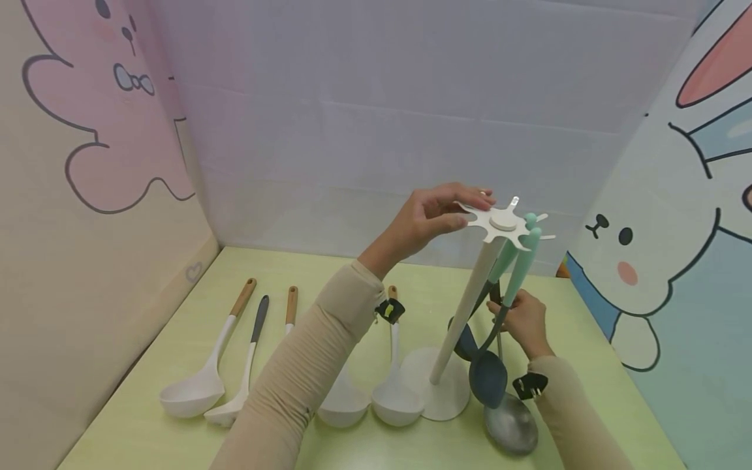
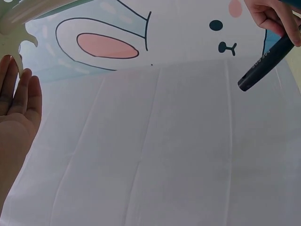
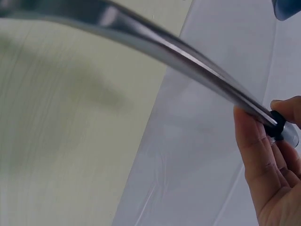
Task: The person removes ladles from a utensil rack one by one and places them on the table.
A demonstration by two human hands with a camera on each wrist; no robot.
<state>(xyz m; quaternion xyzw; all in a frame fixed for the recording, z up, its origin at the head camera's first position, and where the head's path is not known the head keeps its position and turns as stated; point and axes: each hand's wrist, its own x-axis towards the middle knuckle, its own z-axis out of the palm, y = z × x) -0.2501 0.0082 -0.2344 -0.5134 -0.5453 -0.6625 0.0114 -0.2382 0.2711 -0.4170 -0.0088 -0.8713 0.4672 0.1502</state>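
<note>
My left hand (image 1: 431, 212) grips the edge of the white hooked top (image 1: 502, 222) of a utensil rack, thumb on the near side and fingers over the far side. My right hand (image 1: 525, 320) holds a metal ladle by its dark handle (image 2: 265, 63), right of the rack's pole. The ladle's silver bowl (image 1: 511, 424) hangs low at the front, and its shiny shaft (image 3: 188, 63) crosses the right wrist view. Two utensils with mint handles (image 1: 523, 267) and dark heads (image 1: 487, 378) hang on the rack, partly in front of the metal ladle.
On the pale green table (image 1: 446, 450), several white utensils lie left of the rack, including a wooden-handled ladle (image 1: 194, 395) and one with a grey handle (image 1: 260, 320). Another white ladle (image 1: 396, 401) lies against the round rack base (image 1: 446, 398). Walls surround the table's back and sides.
</note>
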